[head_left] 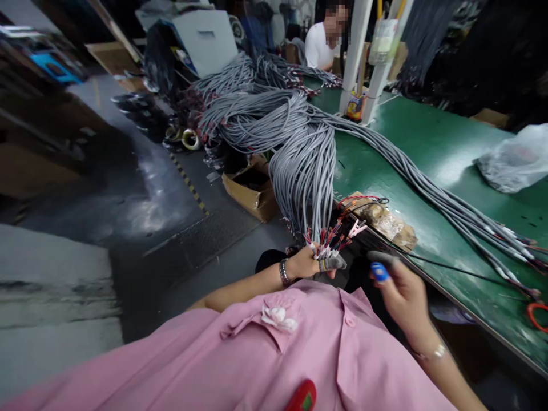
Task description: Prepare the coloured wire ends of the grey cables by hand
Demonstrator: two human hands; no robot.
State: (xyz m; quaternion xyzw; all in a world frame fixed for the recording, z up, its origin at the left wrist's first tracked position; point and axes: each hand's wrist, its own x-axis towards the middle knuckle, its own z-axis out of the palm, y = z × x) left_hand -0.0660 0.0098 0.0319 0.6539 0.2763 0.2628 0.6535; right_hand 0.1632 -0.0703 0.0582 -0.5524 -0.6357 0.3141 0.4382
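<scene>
My left hand point(306, 264), with a metal watch at the wrist and a grey finger cover, is closed around the stripped ends of a bundle of grey cables point(306, 171). Red and dark wires and white pieces fan out above its fingers. The bundle hangs down over the table's edge. To the right, apart from the bundle, my right hand point(405, 294) is slightly blurred. Its blue-wrapped thumb lies close to a grey-covered index finger; whatever may be between them cannot be made out. A pink clip point(357, 229) sits beside the wire ends.
More grey cables point(402, 160) run across the green table point(428, 125). A taped brown block point(385, 222) lies at its edge, and a plastic bag point(516, 160) at the right. Below the cables stands an open cardboard box point(252, 194). A person point(319, 45) sits at the back.
</scene>
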